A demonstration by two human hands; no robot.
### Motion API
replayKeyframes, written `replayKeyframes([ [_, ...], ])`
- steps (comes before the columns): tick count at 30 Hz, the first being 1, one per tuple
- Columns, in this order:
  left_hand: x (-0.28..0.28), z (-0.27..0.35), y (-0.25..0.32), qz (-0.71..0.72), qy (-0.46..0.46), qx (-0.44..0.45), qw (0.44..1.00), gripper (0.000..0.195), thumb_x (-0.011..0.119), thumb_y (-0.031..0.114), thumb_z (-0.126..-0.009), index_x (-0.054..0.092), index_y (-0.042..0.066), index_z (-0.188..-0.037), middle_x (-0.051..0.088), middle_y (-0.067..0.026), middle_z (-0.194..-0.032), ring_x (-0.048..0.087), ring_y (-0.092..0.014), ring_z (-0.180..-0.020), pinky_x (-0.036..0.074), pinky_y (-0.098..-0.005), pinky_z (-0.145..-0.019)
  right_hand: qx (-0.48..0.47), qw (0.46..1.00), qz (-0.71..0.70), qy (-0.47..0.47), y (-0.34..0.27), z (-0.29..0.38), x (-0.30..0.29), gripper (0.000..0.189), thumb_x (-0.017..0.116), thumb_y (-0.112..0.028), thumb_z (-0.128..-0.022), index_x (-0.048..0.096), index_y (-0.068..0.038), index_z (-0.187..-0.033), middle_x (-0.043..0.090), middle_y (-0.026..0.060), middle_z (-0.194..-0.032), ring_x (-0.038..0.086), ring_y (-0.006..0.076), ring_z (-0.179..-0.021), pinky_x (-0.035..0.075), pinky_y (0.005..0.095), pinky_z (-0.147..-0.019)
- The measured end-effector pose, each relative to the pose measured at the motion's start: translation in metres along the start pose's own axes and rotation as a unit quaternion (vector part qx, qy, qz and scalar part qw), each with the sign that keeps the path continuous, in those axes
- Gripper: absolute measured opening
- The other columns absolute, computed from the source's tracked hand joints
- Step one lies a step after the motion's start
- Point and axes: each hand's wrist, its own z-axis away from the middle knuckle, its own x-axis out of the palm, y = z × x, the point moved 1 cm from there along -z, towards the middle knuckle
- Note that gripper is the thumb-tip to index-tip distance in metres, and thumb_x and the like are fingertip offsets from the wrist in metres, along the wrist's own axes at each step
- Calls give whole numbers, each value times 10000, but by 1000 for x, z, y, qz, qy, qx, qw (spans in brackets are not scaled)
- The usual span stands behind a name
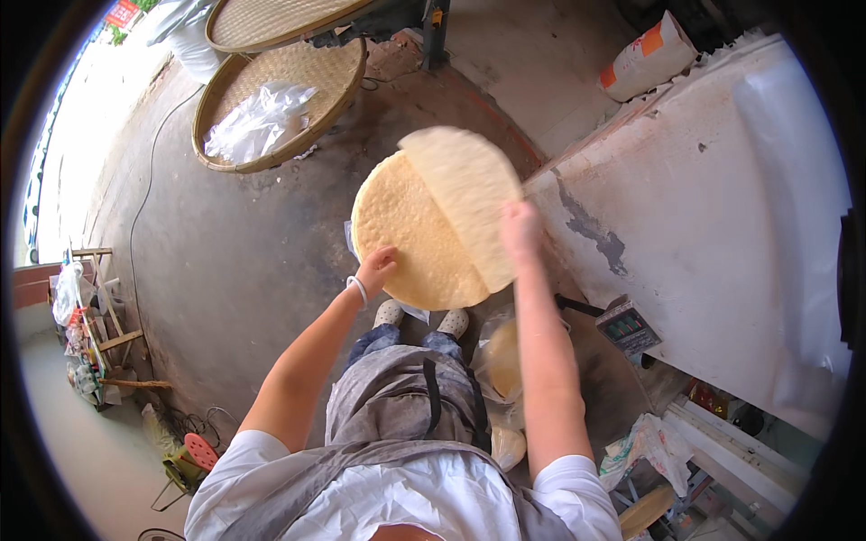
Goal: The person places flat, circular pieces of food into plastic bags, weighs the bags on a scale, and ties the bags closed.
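A stack of round, thin, pale yellow flatbreads [409, 230] lies before me, above my feet. My left hand [380, 267], with a white bracelet at the wrist, rests on the lower left edge of the stack, its thumb side on top. My right hand [521, 226], blurred, grips the right edge of the top flatbread [463, 182], which is folded over or lifted so that a straight edge crosses the stack. What supports the stack is hidden beneath it. Beside my right forearm stands a clear plastic bag [497, 358] with more round yellow pieces inside.
A woven bamboo tray [325, 71] holding white plastic bags [260, 122] is at the upper left, below another tray [284, 20]. At right are a scale display [628, 328] and a stained pale surface [683, 203]. A cable [139, 203] runs along the left floor.
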Motion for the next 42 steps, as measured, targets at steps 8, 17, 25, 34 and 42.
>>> replayKeyframes([
  [8, -11, -3, -6, 33, 35, -32, 998, 359, 548, 129, -817, 519, -20, -1143, 538, -135, -1114, 554, -210, -972, 455, -297, -808, -126, 957, 178, 192, -156, 11, -169, 253, 448, -224, -895, 620, -57, -976, 634, 184, -822, 603, 353, -756, 464, 446, -672],
  [17, -37, 16, -37, 40, 250, -76, 964, 402, 540, 66, -742, 524, -57, -1125, 592, -177, -919, 585, -264, -805, 477, -335, -739, -272, 951, 142, -46, -54, 109, 89, 401, 450, -58, -792, 531, -67, -1185, 532, 89, -1231, 475, 273, -1137, 347, 391, -973],
  [25, -30, 10, -9, 217, 177, -130, 951, 297, 531, 122, -823, 549, -34, -1075, 596, -72, -845, 549, -134, -699, 463, -258, -636, -149, 980, 96, -94, -42, 167, 153, 367, 459, -98, -838, 512, -67, -1200, 518, 94, -1243, 435, 272, -1175, 324, 383, -985],
  [34, -39, 0, 16, 93, 63, -196, 974, 290, 536, 260, -842, 579, 1, -965, 590, -66, -783, 551, -153, -639, 424, -274, -542, -198, 950, 211, -114, -65, 180, 152, 487, 484, -241, -865, 359, -16, -1278, 423, 142, -1302, 428, 324, -1161, 347, 419, -960],
  [42, -33, -2, 38, 305, 7, -238, 922, 389, 425, 386, -923, 479, 71, -1145, 621, -54, -941, 580, -136, -744, 450, -282, -657, 5, 989, 136, -65, -67, 71, 56, 226, 395, -239, -890, 511, -45, -878, 605, 228, -829, 584, 403, -808, 445, 503, -704],
])
